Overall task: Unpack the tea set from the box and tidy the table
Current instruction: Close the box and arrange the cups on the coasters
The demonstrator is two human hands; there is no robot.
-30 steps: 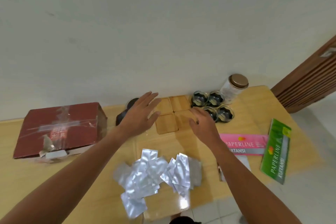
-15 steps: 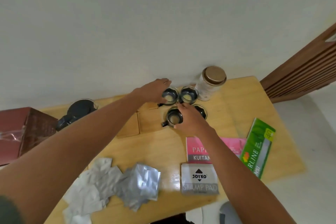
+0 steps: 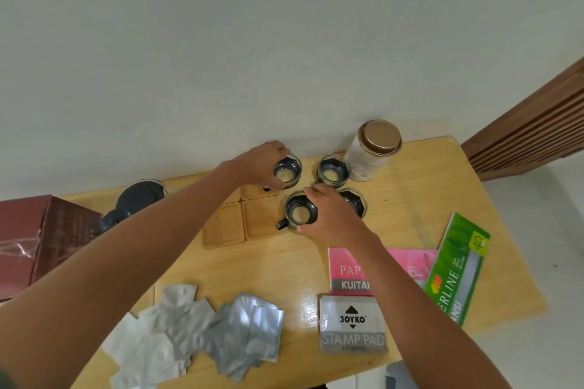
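Both your arms reach forward over the wooden table (image 3: 420,174). Your left hand (image 3: 257,167) curls its fingers round the rim of the far-left glass cup (image 3: 287,170), gripping it from the left side, with the cup over the far coasters; whether it is lifted or resting there is hard to tell. Your right hand (image 3: 328,218) pinches the near glass cup (image 3: 299,213) by its rim from the right, thumb on the near side, the cup's dark handle pointing left, just beside the bamboo coasters (image 3: 224,228). A third cup (image 3: 334,169) stands free beside the gold-lidded jar (image 3: 374,150), and a fourth cup (image 3: 356,203) is half hidden behind your right hand. The dark teapot (image 3: 136,202) sits at the left, next to the maroon box (image 3: 34,237) at the table's edge. Near you lie crumpled silver foil packets (image 3: 202,331), a stamp pad box (image 3: 352,325), a pink receipt book (image 3: 350,268) and a green receipt book (image 3: 455,265). A plain pale wall rises behind the table, and a slatted wooden door (image 3: 531,123) stands at the right.
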